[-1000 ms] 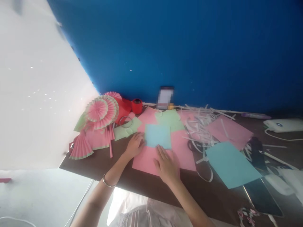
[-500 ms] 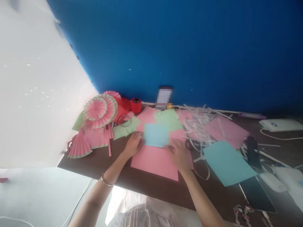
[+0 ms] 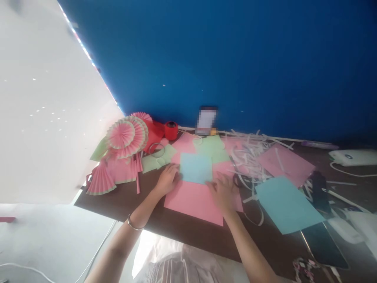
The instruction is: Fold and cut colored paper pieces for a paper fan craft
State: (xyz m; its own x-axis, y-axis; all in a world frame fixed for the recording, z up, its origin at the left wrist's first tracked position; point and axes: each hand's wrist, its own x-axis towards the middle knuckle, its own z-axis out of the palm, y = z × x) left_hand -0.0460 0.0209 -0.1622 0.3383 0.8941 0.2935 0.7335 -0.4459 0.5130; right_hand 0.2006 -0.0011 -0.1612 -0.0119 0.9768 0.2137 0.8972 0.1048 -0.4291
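Observation:
A small light blue sheet of paper (image 3: pixel 196 169) lies on a larger pink sheet (image 3: pixel 196 200) in the middle of the dark table. My left hand (image 3: pixel 167 181) rests at the blue sheet's left edge, fingers stretched forward and slightly bent. At its lower right corner is my right hand (image 3: pixel 223 192), thumb touching the corner and fingers spread over the pink paper. Neither hand is closed around the paper. Slight blur hides the exact fingertip contact. Behind the blue sheet lie a green sheet (image 3: pixel 212 147) and more pink paper.
Pleated pink and green paper fans (image 3: pixel 123 137) stack at the left, beside a red tape roll (image 3: pixel 171 130). White paper strips (image 3: pixel 250 157) lie heaped right of centre. Farther right are a turquoise sheet (image 3: pixel 288 204), a phone (image 3: pixel 325 245) and a white device (image 3: pixel 353 157). A blue wall (image 3: pixel 235 59) stands behind.
The view has shifted slightly, moving the table's things a little to the right in the picture. Both hands keep nearly the same places at the blue sheet.

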